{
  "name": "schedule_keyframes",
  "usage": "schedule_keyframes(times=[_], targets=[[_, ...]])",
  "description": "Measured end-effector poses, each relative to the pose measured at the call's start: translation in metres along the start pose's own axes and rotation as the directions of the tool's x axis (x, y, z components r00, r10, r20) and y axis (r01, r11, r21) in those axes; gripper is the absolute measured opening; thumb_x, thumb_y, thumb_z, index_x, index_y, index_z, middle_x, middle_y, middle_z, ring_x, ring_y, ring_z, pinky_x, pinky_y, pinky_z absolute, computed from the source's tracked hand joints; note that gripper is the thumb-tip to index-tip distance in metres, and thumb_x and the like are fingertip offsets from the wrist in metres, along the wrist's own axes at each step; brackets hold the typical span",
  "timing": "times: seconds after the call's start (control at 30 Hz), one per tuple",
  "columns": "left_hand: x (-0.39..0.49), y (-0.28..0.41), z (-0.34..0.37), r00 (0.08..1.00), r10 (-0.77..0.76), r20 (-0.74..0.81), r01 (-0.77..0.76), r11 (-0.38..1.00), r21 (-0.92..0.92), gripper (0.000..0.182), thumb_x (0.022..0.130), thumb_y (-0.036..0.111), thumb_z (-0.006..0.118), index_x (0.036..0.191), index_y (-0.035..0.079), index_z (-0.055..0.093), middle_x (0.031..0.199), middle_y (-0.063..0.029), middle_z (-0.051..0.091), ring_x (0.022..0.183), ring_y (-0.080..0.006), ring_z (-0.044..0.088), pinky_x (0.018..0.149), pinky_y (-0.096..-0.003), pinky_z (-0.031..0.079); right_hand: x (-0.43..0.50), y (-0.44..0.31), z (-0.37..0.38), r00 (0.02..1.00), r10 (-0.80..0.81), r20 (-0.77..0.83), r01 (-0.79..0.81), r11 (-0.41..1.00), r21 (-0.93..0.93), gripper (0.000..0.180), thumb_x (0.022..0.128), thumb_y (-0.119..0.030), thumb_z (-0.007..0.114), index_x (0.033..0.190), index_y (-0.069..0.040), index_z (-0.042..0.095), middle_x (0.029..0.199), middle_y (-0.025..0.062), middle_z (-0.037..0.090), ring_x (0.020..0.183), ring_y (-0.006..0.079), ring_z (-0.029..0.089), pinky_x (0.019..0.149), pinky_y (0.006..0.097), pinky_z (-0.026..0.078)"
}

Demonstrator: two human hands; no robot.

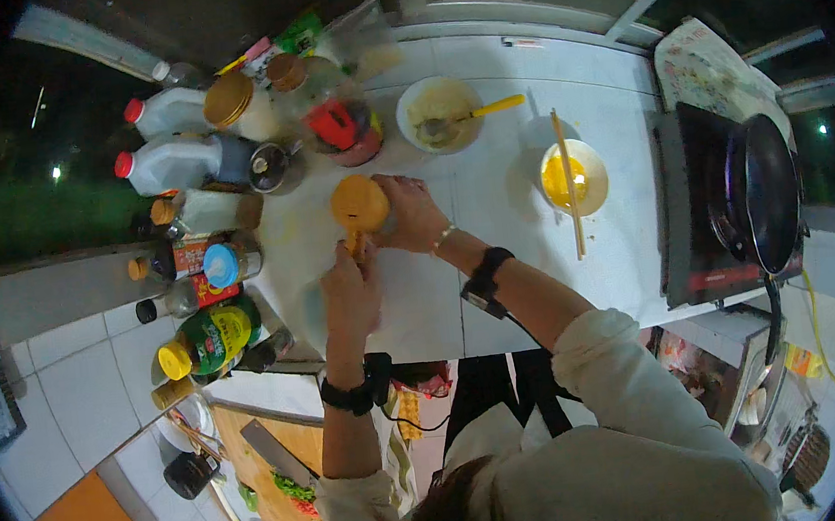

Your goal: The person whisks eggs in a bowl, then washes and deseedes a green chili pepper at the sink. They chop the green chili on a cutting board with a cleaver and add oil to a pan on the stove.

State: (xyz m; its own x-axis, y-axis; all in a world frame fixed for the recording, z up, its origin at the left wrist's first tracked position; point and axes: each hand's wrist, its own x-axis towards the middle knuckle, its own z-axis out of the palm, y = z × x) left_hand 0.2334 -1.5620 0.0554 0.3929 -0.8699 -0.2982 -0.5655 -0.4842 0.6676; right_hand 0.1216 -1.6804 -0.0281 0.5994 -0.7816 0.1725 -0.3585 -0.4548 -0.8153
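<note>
Above the white tiled counter is a container with an orange lid (359, 202), seen from above. My right hand (413, 212) grips its right side; the body below the lid is mostly hidden. My left hand (352, 285) has its fingers closed on the orange handle-like part (355, 244) at the lid's near edge. Behind them stands a white bowl (408, 122) of pale batter-like mix with a yellow-handled spoon (497, 106). To the right, a small bowl (598, 175) holds yellow beaten egg, with wooden chopsticks (572, 200) laid across it.
Bottles and jars crowd the left, among them a green bottle with a yellow cap (214, 340) and a blue-lidded jar (222, 266). A black frying pan (769, 193) rests on the cooktop (694, 234) at right. Lower left, a cleaver (277, 451) lies on a wooden cutting board (233, 421).
</note>
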Motion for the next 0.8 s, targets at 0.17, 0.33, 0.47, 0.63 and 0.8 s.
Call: schedule_keyframes(times=[0.17, 0.33, 0.47, 0.63, 0.8], targets=[[-0.012, 0.023, 0.022, 0.980, 0.116, 0.163, -0.125, 0.991, 0.044, 0.048, 0.089, 0.027, 0.060, 0.124, -0.003, 0.045, 0.086, -0.0183, 0.063, 0.068, -0.0289, 0.063, 0.065, -0.0386, 0.049, -0.058, 0.012, -0.048, 0.990, 0.137, -0.016, -0.138, 0.988, -0.075, 0.085, 0.061, -0.030, 0.082, 0.132, -0.008, 0.041, 0.125, 0.0126, 0.054, 0.122, 0.0338, 0.046, 0.101, 0.0468, 0.032], [-0.016, 0.055, 0.013, 0.959, 0.247, 0.142, -0.255, 0.966, 0.044, 0.072, 0.081, 0.019, 0.072, 0.136, -0.001, 0.032, 0.134, -0.0237, 0.039, 0.099, -0.0347, 0.059, 0.074, -0.0397, 0.050, -0.077, 0.011, -0.064, 0.986, 0.147, -0.085, -0.155, 0.982, -0.109, 0.083, 0.061, -0.030, 0.083, 0.131, -0.010, 0.042, 0.123, 0.0111, 0.054, 0.117, 0.0353, 0.048, 0.099, 0.0475, 0.033], [-0.015, 0.082, -0.002, 0.947, 0.320, -0.036, -0.319, 0.948, 0.018, 0.080, 0.077, 0.017, 0.075, 0.140, 0.000, 0.029, 0.144, -0.0207, 0.030, 0.112, -0.0303, 0.052, 0.072, -0.0359, 0.051, -0.059, 0.002, -0.053, 0.976, 0.219, 0.017, -0.217, 0.973, -0.074, 0.085, 0.059, -0.031, 0.083, 0.131, -0.011, 0.042, 0.123, 0.0110, 0.054, 0.109, 0.0353, 0.050, 0.094, 0.0473, 0.037], [-0.026, 0.069, -0.029, 0.835, 0.341, -0.432, -0.341, 0.937, 0.080, 0.070, 0.079, 0.014, 0.072, 0.137, 0.001, 0.035, 0.141, -0.0187, 0.035, 0.096, -0.0237, 0.056, 0.061, -0.0254, 0.048, -0.009, -0.019, 0.003, 0.980, 0.192, -0.044, -0.192, 0.981, 0.007, 0.075, 0.062, -0.023, 0.081, 0.127, -0.011, 0.046, 0.117, 0.0085, 0.058, 0.107, 0.0340, 0.052, 0.095, 0.0441, 0.039], [-0.037, 0.024, -0.021, 0.725, 0.328, -0.605, -0.453, 0.890, -0.060, 0.037, 0.086, 0.007, 0.063, 0.120, 0.002, 0.051, 0.122, -0.0139, 0.054, 0.064, -0.0130, 0.057, 0.054, -0.0245, 0.044, -0.010, -0.011, 0.016, 0.942, 0.222, -0.250, -0.194, 0.972, 0.132, 0.060, 0.070, -0.013, 0.073, 0.124, -0.007, 0.048, 0.103, 0.0100, 0.063, 0.098, 0.0290, 0.058, 0.090, 0.0394, 0.045]])
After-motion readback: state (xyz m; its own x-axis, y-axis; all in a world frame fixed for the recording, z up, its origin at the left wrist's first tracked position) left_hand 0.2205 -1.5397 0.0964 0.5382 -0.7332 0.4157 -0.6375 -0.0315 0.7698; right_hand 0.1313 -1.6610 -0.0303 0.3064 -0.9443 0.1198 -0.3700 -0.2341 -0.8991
